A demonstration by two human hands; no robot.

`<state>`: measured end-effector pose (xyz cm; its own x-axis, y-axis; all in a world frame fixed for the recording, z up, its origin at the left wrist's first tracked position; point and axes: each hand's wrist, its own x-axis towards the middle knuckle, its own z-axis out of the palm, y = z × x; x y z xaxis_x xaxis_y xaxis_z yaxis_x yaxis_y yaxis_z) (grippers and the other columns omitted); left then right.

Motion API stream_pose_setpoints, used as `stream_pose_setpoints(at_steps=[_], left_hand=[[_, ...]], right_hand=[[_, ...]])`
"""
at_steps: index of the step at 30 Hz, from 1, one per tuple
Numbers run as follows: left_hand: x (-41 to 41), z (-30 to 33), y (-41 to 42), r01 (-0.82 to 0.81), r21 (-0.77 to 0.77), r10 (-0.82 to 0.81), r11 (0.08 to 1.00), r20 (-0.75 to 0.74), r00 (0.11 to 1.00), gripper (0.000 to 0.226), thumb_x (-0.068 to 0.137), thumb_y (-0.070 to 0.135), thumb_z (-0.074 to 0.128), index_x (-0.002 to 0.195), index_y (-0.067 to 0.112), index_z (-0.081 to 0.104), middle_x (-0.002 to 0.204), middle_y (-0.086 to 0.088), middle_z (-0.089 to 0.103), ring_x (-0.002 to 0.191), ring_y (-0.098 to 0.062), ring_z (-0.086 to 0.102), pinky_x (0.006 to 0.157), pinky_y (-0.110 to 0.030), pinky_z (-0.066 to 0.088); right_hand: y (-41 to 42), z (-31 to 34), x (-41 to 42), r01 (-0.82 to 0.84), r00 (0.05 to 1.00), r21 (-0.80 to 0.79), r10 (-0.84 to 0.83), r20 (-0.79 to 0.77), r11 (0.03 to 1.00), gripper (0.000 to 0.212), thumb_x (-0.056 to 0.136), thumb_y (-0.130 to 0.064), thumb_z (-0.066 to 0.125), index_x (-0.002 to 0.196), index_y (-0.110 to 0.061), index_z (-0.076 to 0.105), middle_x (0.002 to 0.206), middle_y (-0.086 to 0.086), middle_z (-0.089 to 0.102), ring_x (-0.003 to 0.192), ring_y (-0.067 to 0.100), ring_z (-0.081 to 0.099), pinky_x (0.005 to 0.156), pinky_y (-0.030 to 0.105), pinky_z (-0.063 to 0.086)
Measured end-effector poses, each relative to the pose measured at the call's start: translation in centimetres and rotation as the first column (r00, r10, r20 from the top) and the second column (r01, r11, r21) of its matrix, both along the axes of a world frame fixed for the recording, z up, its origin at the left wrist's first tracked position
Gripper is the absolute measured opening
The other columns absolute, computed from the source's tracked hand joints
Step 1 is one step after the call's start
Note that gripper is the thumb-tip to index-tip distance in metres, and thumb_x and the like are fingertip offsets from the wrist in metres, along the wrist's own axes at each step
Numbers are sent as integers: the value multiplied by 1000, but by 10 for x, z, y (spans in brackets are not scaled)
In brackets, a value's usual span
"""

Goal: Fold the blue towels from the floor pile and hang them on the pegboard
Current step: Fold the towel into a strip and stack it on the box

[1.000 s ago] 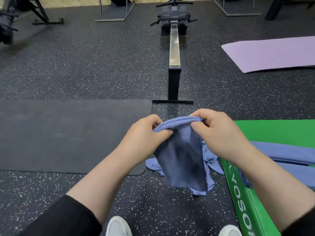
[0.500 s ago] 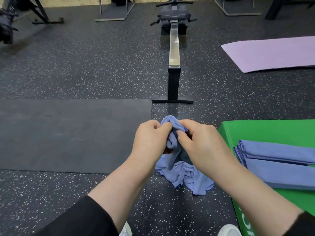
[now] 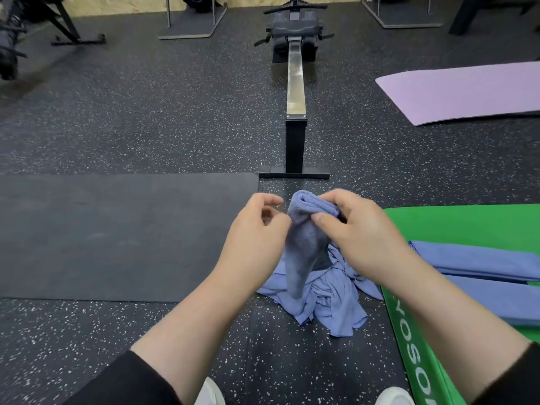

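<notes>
A blue towel hangs doubled over in front of me, its folded top pinched between the thumb and fingers of my right hand. My left hand is just left of it with loosely curled fingers that hold nothing. Below the hands, a crumpled pile of blue towels lies on the speckled floor. Two folded blue towels lie on the green mat at the right. No pegboard is in view.
A black mat covers the floor on the left. A rowing machine rail with its foot stands straight ahead. A purple mat lies at the far right. My white shoes show at the bottom edge.
My hands came together and doubled the towel over. My left hand then let go and drew slightly left, while my right hand kept its pinch on the fold.
</notes>
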<state>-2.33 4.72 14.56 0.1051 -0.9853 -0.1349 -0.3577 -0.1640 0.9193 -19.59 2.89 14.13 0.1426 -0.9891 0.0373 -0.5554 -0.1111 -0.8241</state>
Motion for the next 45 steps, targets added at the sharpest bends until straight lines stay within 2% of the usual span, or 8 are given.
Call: stream_pose_setpoints(at_steps=[3, 7, 12, 19, 25, 31, 39, 45], left_hand=[[8, -6, -2, 224, 31, -225, 974, 32, 974, 28, 94, 28, 64, 121, 35, 61, 113, 20, 68, 105, 6, 60, 93, -21, 46], [7, -9, 1, 256, -15, -256, 966, 16, 967, 22, 92, 43, 66, 94, 22, 63, 88, -2, 70, 78, -6, 59, 78, -42, 51], [3, -7, 4, 255, -32, -257, 967, -114, 960, 27, 87, 44, 74, 99, 23, 61, 87, 7, 70, 81, -8, 64, 78, -35, 53], [11, -11, 12, 437, 206, -381, 876, -261, 887, 25, 83, 19, 82, 106, 15, 73, 104, -3, 78, 92, -16, 74, 72, -28, 58], [17, -20, 18, 435, 295, -379, 851, -228, 897, 32, 79, 27, 85, 107, 18, 74, 106, -3, 78, 100, -21, 74, 97, -45, 56], [5, -18, 23, 300, -66, -275, 952, 256, 927, 71, 80, 60, 69, 143, 39, 45, 133, 19, 56, 121, 4, 55, 103, -26, 44], [-30, 4, 26, 229, -243, -207, 943, 113, 972, 70, 99, 38, 58, 157, 43, 20, 161, 22, 31, 146, 4, 31, 117, -37, 36], [-25, 10, 23, 134, -180, -126, 975, 53, 991, 64, 99, 39, 57, 155, 46, 28, 145, 27, 52, 131, 7, 49, 109, -31, 45]], right_hand=[[-3, 7, -6, -76, 996, -8, 76, 44, 997, 4, 96, -23, 64, 94, -25, 67, 83, -12, 71, 72, 0, 58, 71, 25, 46], [-4, 14, -11, -97, 989, -17, 98, 115, 995, 14, 91, -30, 72, 89, -18, 67, 77, -3, 68, 68, 6, 55, 71, 37, 49], [-2, 22, -15, -170, 980, -34, 172, 98, 985, 16, 90, -33, 73, 88, -18, 69, 78, 5, 68, 70, 7, 53, 71, 41, 48], [-14, 24, -33, 41, 897, 40, -54, 439, 998, 17, 87, -43, 67, 90, -26, 69, 81, -5, 64, 78, 13, 55, 75, 42, 44], [-16, 27, -47, 136, 751, 173, -216, 624, 975, 8, 102, -27, 59, 99, -22, 64, 92, 3, 65, 82, 16, 60, 70, 36, 51], [-2, 33, -29, 81, 796, 158, -160, 584, 984, 12, 96, -31, 67, 98, -20, 63, 85, 0, 67, 77, 14, 63, 62, 36, 53], [22, 33, 10, -24, 805, 167, -80, 589, 986, 24, 89, -41, 71, 102, -21, 71, 105, 14, 74, 93, 24, 70, 90, 58, 55], [21, 29, 13, -53, 766, 186, -80, 638, 981, 18, 101, -20, 59, 107, -8, 71, 97, 10, 76, 82, 12, 72, 79, 30, 59]])
